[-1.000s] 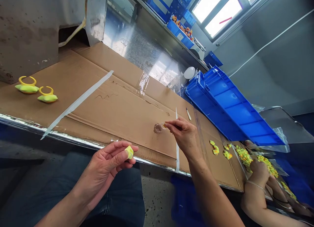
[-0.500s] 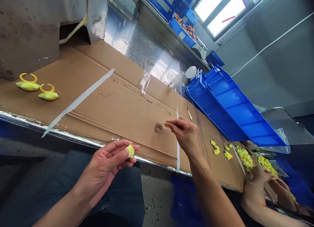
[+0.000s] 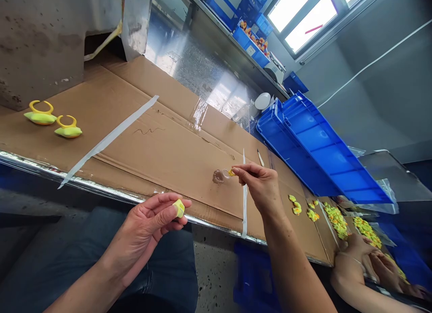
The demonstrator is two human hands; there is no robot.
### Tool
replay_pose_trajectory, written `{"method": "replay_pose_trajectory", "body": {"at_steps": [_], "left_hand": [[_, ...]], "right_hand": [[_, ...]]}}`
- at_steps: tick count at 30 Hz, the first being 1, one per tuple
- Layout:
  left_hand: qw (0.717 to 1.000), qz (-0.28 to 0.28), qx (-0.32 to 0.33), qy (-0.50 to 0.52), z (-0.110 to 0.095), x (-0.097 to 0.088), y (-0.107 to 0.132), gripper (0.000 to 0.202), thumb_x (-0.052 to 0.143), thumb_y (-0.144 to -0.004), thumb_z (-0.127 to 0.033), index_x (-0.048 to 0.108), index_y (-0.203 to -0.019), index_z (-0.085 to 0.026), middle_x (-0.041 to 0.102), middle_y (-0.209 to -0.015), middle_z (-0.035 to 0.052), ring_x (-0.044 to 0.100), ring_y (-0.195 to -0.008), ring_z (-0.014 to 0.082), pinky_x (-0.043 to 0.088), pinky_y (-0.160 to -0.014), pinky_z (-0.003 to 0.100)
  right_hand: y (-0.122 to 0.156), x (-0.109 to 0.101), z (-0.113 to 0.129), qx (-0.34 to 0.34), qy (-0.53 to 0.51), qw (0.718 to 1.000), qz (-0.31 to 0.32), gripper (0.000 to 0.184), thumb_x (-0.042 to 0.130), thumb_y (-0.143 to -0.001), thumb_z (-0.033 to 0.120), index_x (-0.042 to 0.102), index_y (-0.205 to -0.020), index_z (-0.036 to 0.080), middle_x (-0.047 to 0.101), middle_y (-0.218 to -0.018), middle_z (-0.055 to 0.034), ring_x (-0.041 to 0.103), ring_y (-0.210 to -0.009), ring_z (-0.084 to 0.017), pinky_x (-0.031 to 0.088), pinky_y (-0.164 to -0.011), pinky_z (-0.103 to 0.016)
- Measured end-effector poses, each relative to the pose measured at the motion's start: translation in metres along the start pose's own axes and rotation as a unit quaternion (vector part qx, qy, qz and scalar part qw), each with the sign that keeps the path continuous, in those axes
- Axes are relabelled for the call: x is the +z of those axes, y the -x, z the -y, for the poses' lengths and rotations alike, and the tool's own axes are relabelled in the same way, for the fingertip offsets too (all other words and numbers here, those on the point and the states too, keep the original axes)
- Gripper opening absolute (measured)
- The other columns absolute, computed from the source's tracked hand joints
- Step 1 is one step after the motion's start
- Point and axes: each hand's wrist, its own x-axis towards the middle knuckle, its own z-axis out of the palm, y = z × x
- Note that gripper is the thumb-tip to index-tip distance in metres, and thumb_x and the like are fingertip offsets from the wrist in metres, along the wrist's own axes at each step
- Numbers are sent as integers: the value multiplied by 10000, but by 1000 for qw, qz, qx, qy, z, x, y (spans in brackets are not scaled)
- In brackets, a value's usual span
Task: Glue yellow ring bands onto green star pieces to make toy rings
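**Two Hands, Each With a Little Piece**

The left hand (image 3: 151, 223) was held low, in front of the tabletop (image 3: 162, 146) edge and above the person's lap. Its thumb and fingers were pressed together on a yellow piece (image 3: 178, 208). The piece was up in the air and did not touch the tabletop.

The right hand (image 3: 261, 187) reached out over the brown cardboard that covered the tabletop. Its fingertips were pinched tight on a tiny orange bit (image 3: 231, 172). The bit was just beside a brown spot (image 3: 218, 176) on the cardboard. I could not tell if the bit touched the spot.

A strip of white tape (image 3: 108, 139) ran across the cardboard. A second strip (image 3: 244, 205) lay under the right hand. A small white stick (image 3: 260, 157) lay near it.

Far off to the left sat two yellow rings (image 3: 68, 127), side by side.

To the right, a few loose yellow pieces (image 3: 297, 206) lay on the cardboard. Past them was a big heap (image 3: 337, 216) of the same kind. Another person's hands (image 3: 357, 254) were at that heap. Behind it, blue bins (image 3: 317, 146) leaned in a stack.
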Motion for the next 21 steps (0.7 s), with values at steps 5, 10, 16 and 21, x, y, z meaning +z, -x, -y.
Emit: {"method": "replay_pose_trajectory", "body": {"at_steps": [5,10,16,21], "left_hand": [[1000,9,4,-10,0,0,1,136,696,-781,-180,679,-915,-192,726,-1048,47,676,-753,122,543,-732,206],[1000,18,-1,-24,-1,4,1,169,716,-763,-168,658,-914,-217,711,-1110,44,663,-992,207,517,-827,221],[1000,19,-8,8,7,18,-1,221,773,-695,-179,703,-905,-189,747,-1011,67,694,-890,204,530,-792,236],[998,40,3,50,15,25,-2,226,814,-637,-196,730,-847,-192,761,-948,79,701,-844,203,531,-736,230]], "right_hand": [[-1,0,2,41,-83,996,1,128,746,-689,279,739,-707,153,573,-527,3,454,-486,-108,365,-467,-239],[-1,-3,5,72,-167,983,2,122,765,-659,272,731,-700,162,600,-583,-5,462,-504,-100,393,-494,-234],[19,-6,21,103,-251,962,0,137,766,-676,306,732,-730,184,593,-652,-11,454,-511,-93,388,-476,-219],[55,4,46,133,-328,935,33,110,766,-718,292,737,-733,187,576,-653,-7,440,-495,-64,361,-469,-185]]}}
